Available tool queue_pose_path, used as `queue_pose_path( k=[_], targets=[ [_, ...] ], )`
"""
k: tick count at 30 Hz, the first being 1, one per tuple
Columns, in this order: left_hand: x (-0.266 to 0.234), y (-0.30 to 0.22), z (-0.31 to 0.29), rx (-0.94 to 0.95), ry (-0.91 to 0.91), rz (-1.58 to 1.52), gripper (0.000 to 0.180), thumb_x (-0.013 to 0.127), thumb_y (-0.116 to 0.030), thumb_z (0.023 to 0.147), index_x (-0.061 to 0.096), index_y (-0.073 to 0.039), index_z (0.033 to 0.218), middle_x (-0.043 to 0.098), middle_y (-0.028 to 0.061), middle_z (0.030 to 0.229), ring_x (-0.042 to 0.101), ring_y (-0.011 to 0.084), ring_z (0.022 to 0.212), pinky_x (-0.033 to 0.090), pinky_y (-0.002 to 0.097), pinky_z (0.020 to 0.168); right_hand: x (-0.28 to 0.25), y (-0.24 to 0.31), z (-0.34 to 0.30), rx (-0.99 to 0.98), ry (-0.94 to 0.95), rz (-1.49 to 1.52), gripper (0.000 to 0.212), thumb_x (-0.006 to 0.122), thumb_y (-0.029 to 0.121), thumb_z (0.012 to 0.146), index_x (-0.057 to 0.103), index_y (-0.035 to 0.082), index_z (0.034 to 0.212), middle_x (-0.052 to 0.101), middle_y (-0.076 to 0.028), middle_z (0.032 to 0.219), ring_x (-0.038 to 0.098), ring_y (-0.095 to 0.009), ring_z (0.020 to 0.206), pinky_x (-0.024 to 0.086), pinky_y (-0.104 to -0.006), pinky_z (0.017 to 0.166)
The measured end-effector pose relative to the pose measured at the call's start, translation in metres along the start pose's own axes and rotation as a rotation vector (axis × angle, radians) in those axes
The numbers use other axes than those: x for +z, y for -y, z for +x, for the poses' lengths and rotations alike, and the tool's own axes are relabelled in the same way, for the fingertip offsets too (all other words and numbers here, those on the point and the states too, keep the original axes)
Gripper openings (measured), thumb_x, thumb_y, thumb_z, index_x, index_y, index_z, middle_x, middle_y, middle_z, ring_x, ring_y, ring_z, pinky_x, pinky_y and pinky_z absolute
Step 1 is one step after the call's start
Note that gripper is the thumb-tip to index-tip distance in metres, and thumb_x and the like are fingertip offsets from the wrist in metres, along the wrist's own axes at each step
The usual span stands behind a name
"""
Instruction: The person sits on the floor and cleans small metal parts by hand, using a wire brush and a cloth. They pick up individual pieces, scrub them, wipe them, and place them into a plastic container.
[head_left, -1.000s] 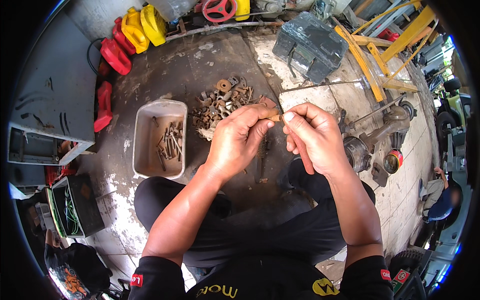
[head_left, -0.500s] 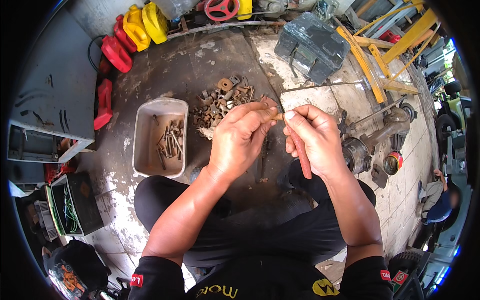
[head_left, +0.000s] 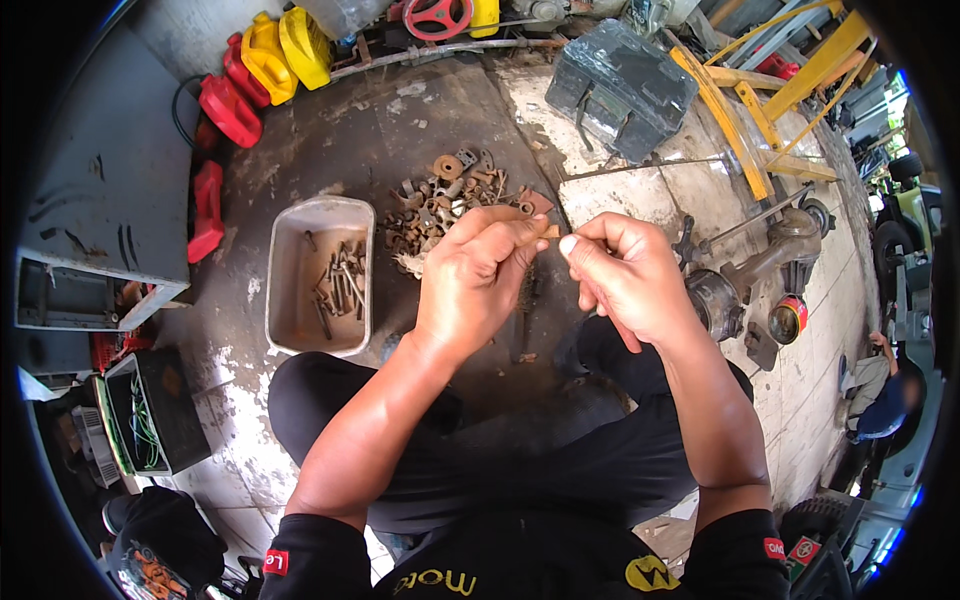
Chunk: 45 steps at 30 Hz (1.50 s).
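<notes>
Between the thumb and fingertips of my left hand is a small flat tan piece; what it is I cannot make out. Just to its right, my right hand is closed, thumb against the index finger, its tip apart from the tan piece. Below the right fingers shows the end of a rust-red strip, like sandpaper, the rest of it hidden by the hand. Under and beyond my hands lies a heap of rusty metal parts, with washers, nuts and brackets in it.
Left of my hands stands a grey metal pan holding several rusty bolts. A black toolbox and a yellow frame are beyond to the right. A greasy axle part and a can lie right. Another person crouches far right.
My right hand has drawn slightly away from the tan piece. The rust-red strip, which hung in full view, is now mostly behind that hand. My left hand stays nearly in place.
</notes>
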<state>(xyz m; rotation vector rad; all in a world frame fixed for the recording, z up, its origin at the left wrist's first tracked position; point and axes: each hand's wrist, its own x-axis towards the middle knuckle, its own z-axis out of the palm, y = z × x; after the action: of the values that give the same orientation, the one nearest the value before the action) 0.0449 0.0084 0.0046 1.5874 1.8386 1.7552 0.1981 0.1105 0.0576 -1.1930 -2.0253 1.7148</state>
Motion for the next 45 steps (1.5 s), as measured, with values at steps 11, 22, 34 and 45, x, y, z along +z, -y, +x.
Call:
queue_pose_path(
  k=[11,22,34,45],
  targets=[
    [-0.002,-0.003,0.000,-0.013,0.033,-0.027,0.014,0.076,-0.001,0.084,0.073,-0.003,0.098,0.072,0.0103,0.100,0.070,0.0227,0.092,0.057,0.0322,0.079,0.008,0.003,-0.002,-0.069,-0.048,0.238,0.020,0.065,0.020,0.099,0.066,0.001,0.098,0.064,-0.002,0.078,0.057,-0.006,0.058,0.043,-0.0215,0.049],
    [-0.003,0.002,0.003,-0.103,0.156,-0.093,0.015,0.064,-0.008,0.096,0.070,-0.003,0.109,0.072,0.0113,0.102,0.068,0.0230,0.092,0.053,0.0320,0.084,0.003,-0.004,0.003,-0.311,-0.061,0.088,0.018,0.062,0.018,0.101,0.063,0.000,0.104,0.061,0.002,0.082,0.053,-0.003,0.072,0.045,-0.0212,0.064],
    [-0.006,0.001,0.004,-0.077,0.214,-0.061,0.015,0.062,-0.007,0.097,0.067,-0.001,0.110,0.071,0.0138,0.102,0.068,0.0285,0.092,0.053,0.0350,0.083,0.006,0.001,-0.002,-0.377,0.002,0.028,0.010,0.060,0.008,0.101,0.060,0.000,0.107,0.062,0.001,0.087,0.052,-0.002,0.078,0.044,-0.0205,0.069],
    [-0.008,0.001,0.001,-0.039,0.202,-0.004,0.014,0.064,-0.008,0.095,0.067,0.000,0.106,0.071,0.0152,0.100,0.068,0.0328,0.091,0.054,0.0369,0.081,0.005,-0.005,0.005,-0.643,-0.166,-0.380,0.009,0.064,0.006,0.095,0.064,-0.002,0.099,0.069,-0.011,0.090,0.068,-0.015,0.083,0.052,-0.0307,0.073]
  ],
)
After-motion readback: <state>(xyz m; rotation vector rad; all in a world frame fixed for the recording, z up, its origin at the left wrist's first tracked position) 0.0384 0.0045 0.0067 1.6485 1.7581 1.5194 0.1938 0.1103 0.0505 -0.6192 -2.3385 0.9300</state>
